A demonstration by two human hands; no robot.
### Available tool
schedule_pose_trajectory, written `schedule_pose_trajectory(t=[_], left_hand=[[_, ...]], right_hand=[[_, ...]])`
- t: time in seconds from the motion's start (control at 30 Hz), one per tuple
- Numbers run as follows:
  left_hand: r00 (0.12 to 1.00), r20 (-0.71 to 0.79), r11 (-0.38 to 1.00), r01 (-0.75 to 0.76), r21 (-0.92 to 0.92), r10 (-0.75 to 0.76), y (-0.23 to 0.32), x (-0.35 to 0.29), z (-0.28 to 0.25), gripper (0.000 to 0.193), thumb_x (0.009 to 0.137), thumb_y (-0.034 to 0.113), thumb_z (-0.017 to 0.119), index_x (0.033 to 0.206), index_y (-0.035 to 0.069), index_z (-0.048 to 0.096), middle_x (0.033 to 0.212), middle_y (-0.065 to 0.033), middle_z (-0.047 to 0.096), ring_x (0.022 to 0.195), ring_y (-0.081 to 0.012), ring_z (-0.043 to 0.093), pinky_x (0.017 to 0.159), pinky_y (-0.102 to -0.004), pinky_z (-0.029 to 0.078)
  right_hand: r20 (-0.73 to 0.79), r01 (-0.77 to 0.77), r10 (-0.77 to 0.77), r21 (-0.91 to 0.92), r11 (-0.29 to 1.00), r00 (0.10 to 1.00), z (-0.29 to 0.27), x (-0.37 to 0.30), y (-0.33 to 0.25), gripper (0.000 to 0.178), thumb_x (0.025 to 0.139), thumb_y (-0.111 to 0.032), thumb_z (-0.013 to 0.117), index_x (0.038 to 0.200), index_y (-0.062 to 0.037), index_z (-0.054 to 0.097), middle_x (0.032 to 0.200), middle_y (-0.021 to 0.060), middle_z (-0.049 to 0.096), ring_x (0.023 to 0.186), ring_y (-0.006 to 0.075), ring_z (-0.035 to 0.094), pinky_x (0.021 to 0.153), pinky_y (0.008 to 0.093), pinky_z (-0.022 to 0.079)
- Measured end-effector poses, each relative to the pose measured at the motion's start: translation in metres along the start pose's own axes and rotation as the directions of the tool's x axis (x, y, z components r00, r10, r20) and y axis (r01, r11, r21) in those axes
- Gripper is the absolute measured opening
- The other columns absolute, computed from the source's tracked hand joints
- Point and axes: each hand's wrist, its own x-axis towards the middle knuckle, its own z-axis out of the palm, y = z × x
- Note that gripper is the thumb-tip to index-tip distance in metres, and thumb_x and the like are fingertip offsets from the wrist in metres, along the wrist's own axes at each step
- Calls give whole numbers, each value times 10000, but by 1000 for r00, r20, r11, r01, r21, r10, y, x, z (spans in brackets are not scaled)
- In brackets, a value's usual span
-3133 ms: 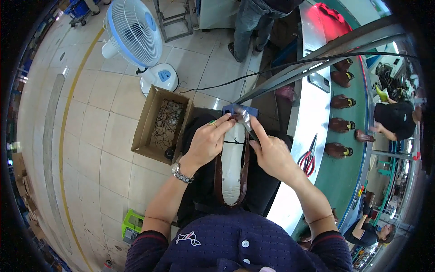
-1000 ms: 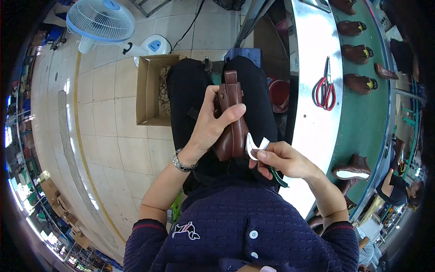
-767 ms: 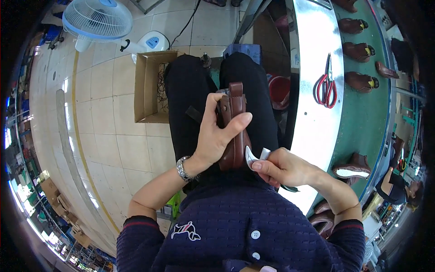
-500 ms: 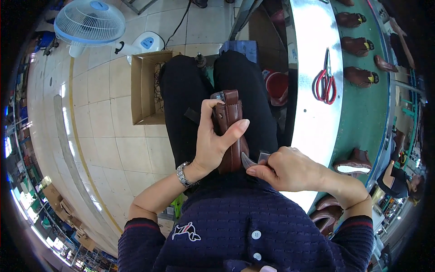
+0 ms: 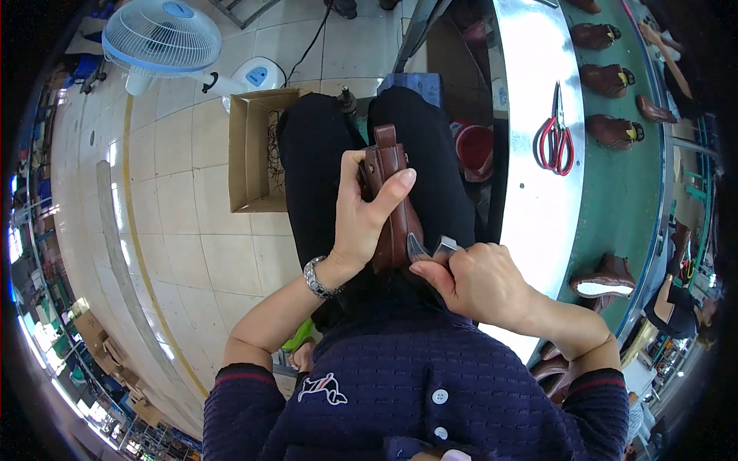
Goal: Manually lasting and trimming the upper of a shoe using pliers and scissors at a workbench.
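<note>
Left hand [image 5: 360,219]: yours is wrapped round the brown leather shoe [image 5: 399,223], thumb on top
Shoe: pretty much centre frame, over your lap
Right hand [image 5: 492,286]: fingers clenched on the metal pincers [image 5: 444,247], curved tip up against the shoe's lower right side
Red-handled scissors [image 5: 555,144]: just lying upper right

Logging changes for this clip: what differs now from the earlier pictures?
The brown shoe, at first pale sole up, has been turned leather side up, gripped by the left hand. The right hand has brought the metal tool from the shoe's far end to its near end. Unchanged: the tool is in the right hand; red-handled scissors lie on the metal table.
</note>
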Motion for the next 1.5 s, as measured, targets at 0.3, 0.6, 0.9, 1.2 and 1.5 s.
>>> schedule_pose_trajectory(t=[0.3, 0.6, 0.9, 1.2, 1.5], left_hand=[[998, 54, 997, -39, -70, 42, -6, 6, -7, 406, 962, 461, 563, 1056, 81, 458, 911, -8, 528, 755, -58, 509, 687, -232, 457], [995, 76, 997, -71, -15, 72, -12, -14, -2, 380, 988, 444, 522, 1075, 84, 438, 884, 5, 483, 761, -49, 466, 686, -220, 429], [994, 68, 996, -89, 19, 87, -8, -15, -4, 373, 971, 407, 565, 1078, 74, 437, 857, -4, 485, 740, -62, 459, 671, -227, 424], [998, 53, 998, 22, -57, -19, -4, 1, -7, 421, 962, 467, 560, 1074, 70, 472, 873, -5, 515, 749, -50, 507, 686, -221, 454], [977, 212, 982, 53, -179, -14, -18, 5, -28, 605, 942, 515, 567, 1308, 68, 387, 1190, -66, 508, 1088, -125, 487, 981, -292, 381]], right_hand=[[381, -286, 1, 693, 661, 925, 0, 9, 35, 620, 987, -532, 443, 585, -79, 575, 496, 3, 560, 425, 99, 559, 431, 237, 429], [579, -340, -1, 479, 809, 815, -19, 14, 24, 672, 981, -569, 415, 558, -67, 556, 466, 19, 536, 416, 117, 558, 437, 239, 436], [412, -171, 99, 142, 975, 906, -20, 10, 3, 658, 981, -517, 460, 584, -13, 607, 444, 67, 537, 388, 184, 565, 382, 285, 441], [198, -144, 121, 110, 983, 973, -10, 12, -2, 664, 976, -495, 491, 551, 4, 597, 452, 85, 543, 403, 202, 578, 410, 309, 458], [212, -187, 16, 822, 537, 977, 13, 4, 59, 501, 1011, -394, 487, 741, -2, 645, 578, 28, 599, 476, 89, 535, 450, 216, 361]])
